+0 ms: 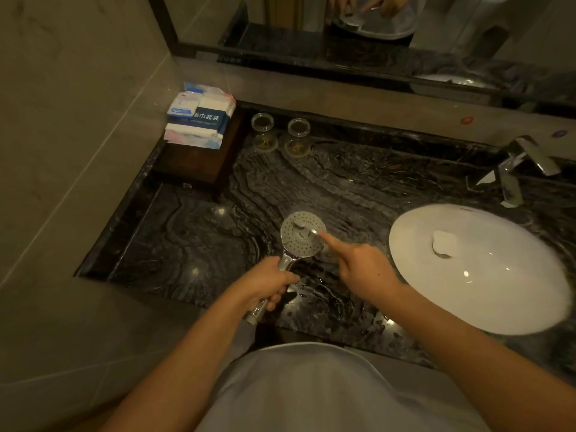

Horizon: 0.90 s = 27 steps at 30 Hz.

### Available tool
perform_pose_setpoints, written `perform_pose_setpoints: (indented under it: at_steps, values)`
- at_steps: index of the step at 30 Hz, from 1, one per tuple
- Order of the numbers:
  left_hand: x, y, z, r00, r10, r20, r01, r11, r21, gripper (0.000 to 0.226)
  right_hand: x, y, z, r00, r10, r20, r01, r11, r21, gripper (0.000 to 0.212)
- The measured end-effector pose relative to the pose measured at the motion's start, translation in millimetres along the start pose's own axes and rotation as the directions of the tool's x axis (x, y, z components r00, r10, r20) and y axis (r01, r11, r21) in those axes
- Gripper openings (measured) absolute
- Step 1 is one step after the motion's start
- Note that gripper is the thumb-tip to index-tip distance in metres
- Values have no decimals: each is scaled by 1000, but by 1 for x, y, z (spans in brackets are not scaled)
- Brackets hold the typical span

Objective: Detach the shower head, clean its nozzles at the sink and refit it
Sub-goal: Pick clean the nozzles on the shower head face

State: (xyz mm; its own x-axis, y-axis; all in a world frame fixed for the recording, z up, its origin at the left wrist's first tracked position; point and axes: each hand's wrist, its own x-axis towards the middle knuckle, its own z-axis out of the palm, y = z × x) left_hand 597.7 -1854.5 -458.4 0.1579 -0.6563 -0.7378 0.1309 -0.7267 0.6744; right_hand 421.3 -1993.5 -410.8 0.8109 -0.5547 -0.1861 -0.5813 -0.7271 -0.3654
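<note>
Gripping the round grey chrome-handled shower head (301, 235) left of the white oval sink (486, 294), left hand (265, 283) fist-curled round its handle, right hand (358, 268) pinching a small brush (307, 228) on the nozzle face, forefinger extended

L hand (265, 283) grips shower head (302, 233) handle; R hand (363, 269) scrubs nozzles w/ toothbrush (307, 227), beside sink (498, 294).
</note>
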Motion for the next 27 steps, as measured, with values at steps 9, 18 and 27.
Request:
perform_pose_setpoints:
  at_steps: [9,18,27]
  values:
    - [4,6,4,999,-4,-44,1,997,-76,10,6,-23,15,1000,-12,-17,13,999,41,72]
    - [2,12,13,993,28,-112,-42,991,-125,11,15,-39,10,998,48,-38,-43,992,118,73]
    - [0,21,14,995,-17,-99,-3,980,-199,13,22,-31,8,987,147,-61,-140,985,97,76]
